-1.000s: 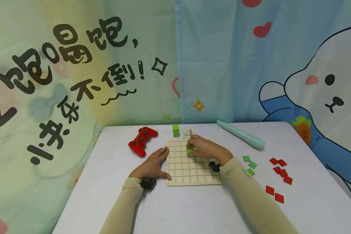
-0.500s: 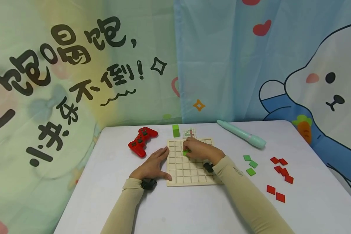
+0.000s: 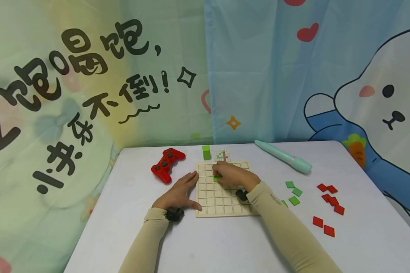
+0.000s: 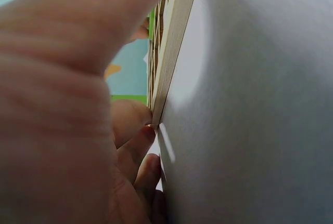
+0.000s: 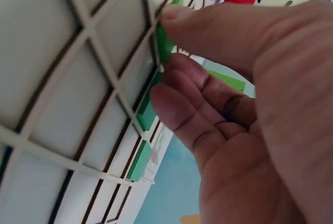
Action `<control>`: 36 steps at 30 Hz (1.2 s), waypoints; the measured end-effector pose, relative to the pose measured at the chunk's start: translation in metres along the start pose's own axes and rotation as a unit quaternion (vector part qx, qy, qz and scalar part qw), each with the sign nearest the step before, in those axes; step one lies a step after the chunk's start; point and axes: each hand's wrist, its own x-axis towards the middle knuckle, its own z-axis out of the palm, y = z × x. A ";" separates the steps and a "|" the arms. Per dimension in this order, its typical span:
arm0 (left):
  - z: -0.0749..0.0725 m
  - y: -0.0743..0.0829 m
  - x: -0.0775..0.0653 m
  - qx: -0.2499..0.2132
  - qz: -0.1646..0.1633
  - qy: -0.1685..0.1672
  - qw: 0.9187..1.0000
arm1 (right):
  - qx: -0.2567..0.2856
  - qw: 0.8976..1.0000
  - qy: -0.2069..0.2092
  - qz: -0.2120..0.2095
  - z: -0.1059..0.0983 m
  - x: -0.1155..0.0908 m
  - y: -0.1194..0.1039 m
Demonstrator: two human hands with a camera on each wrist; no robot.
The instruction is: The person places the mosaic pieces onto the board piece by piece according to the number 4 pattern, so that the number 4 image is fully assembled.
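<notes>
My right hand [image 3: 232, 175] pinches a small green square tile [image 5: 165, 42] between thumb and fingertips, low over the far left part of a pale wooden grid board [image 3: 222, 205]. In the right wrist view, the tile is right at a grid cell, and two more green tiles [image 5: 148, 107] lie in cells beside the fingertips. My left hand [image 3: 177, 193] rests against the board's left edge, thumb near the front corner and fingers stretched toward the back. The left wrist view shows those fingertips at the board's side. Part of the board is hidden under my right hand and forearm.
Behind the board lie a small patterned grid card [image 3: 226, 153] and an upright green block [image 3: 206, 152]. A red game controller [image 3: 167, 165] is back left, a mint-green tapered stick [image 3: 283, 156] back right. Loose green tiles [image 3: 294, 200] and several red tiles [image 3: 329, 231] lie right.
My right hand has shifted slightly left over the board with the green tile, then nearly stopped. Another green tile now shows by the right sleeve. The left hand stays at the board's edge.
</notes>
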 end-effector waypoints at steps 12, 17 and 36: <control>0.001 0.006 -0.001 -0.004 -0.001 -0.005 1.000 | 0.020 0.999 0.020 0.025 0.003 -0.011 0.003; 0.000 0.007 -0.001 0.000 -0.001 0.000 1.000 | 0.062 0.994 0.087 0.019 -0.008 -0.048 0.015; 0.005 0.002 0.000 -0.008 0.011 0.004 1.000 | 0.135 0.965 0.182 0.132 -0.002 -0.211 0.082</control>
